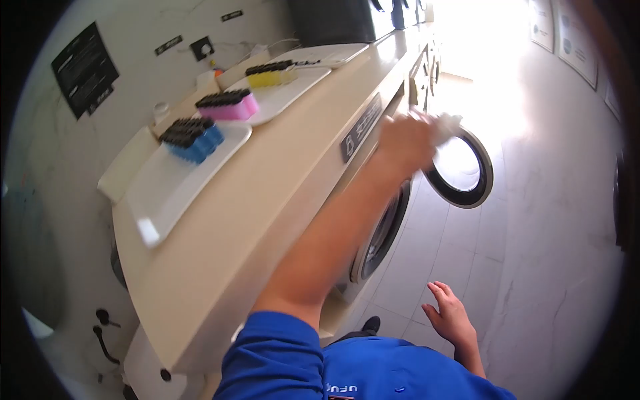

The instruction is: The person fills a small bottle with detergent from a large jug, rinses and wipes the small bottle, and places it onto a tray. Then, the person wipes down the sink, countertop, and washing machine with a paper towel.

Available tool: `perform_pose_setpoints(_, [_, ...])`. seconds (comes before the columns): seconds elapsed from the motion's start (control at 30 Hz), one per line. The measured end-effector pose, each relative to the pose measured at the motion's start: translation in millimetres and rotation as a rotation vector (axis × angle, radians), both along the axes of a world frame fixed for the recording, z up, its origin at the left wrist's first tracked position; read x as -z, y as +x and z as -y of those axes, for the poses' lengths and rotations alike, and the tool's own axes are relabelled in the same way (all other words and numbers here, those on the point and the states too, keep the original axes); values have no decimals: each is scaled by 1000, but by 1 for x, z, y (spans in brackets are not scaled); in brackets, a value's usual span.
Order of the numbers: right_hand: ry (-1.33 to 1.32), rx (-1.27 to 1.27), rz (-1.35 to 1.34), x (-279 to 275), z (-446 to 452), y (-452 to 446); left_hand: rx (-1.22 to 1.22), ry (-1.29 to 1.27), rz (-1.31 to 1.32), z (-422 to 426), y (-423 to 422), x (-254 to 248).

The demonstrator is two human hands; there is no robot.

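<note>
My left hand (pixel 408 141) is stretched out over the counter's front edge, blurred by motion. Its fingers are closed on a crumpled white cloth (pixel 445 127), of which only a small part shows. Just below that hand, the round glass door (pixel 463 170) of a front-loading washing machine (pixel 360 267) stands swung out, its dark rim partly behind the hand. The machine's drum opening shows partly behind my forearm. My right hand (pixel 450 317) hangs low in front of my body, above the floor. Its fingers are apart and it holds nothing.
A beige counter (pixel 267 193) runs over the machines. On it lie white trays (pixel 167 190) with blue bottles (pixel 193 140), pink bottles (pixel 228 105) and yellow bottles (pixel 270 73), all dark-capped. Dark appliances (pixel 333 20) stand at the far end. Grey tiled floor (pixel 447 247) lies to the right.
</note>
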State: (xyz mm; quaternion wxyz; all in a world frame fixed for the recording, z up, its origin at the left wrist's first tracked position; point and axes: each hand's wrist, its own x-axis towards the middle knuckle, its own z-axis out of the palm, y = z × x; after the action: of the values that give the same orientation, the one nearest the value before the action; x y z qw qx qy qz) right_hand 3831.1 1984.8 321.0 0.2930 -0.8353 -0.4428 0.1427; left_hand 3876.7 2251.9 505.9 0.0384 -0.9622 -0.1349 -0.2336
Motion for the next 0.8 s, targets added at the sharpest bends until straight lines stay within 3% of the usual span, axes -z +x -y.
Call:
perform_pose_setpoints(0.03, [11, -60, 1, 3, -1, -1, 71, 129, 290, 23, -15, 31])
perform_pose_setpoints(0.13, [32, -296, 50, 11, -5, -4, 138, -292, 314, 84, -109, 76])
perform_pose_setpoints(0.2, [134, -289, -221, 18, -9, -20, 38, -776, 224, 101, -180, 111])
perform_pose_setpoints(0.23, [175, -330, -286, 18, -11, -30, -107, -811, 265, 113, -213, 131])
perform_pose_setpoints(0.3, [193, -435, -416, 20, -13, -68, -204, -1398, 458, 137, -281, 175])
perform_pose_setpoints(0.33, [188, -483, -497, 14, -11, -87, -302, -1414, 550, 153, -307, 190])
perform_pose_setpoints(0.43, [79, -775, -726, 13, -13, -157, -148, -1562, 996, 188, -362, 226])
perform_pose_setpoints(0.47, [27, -883, -759, 3, -16, -168, -108, -1718, 994, 194, -367, 221])
perform_pose_setpoints(0.5, [22, -971, -790, 14, -15, -198, -196, -1657, 1078, 207, -387, 227])
perform_pose_setpoints(0.53, [16, -1051, -580, 21, -22, -210, -279, -1597, 1140, 216, -397, 227])
perform_pose_setpoints(0.63, [-140, -972, -1017, 34, -37, -267, -168, -1604, 1257, 232, -451, 247])
perform_pose_setpoints(0.73, [-163, -865, -1012, 47, -43, -343, -141, -1740, 1314, 259, -530, 233])
perform_pose_setpoints(0.8, [-138, -989, -1091, 65, -43, -405, -163, -1710, 1308, 274, -593, 246])
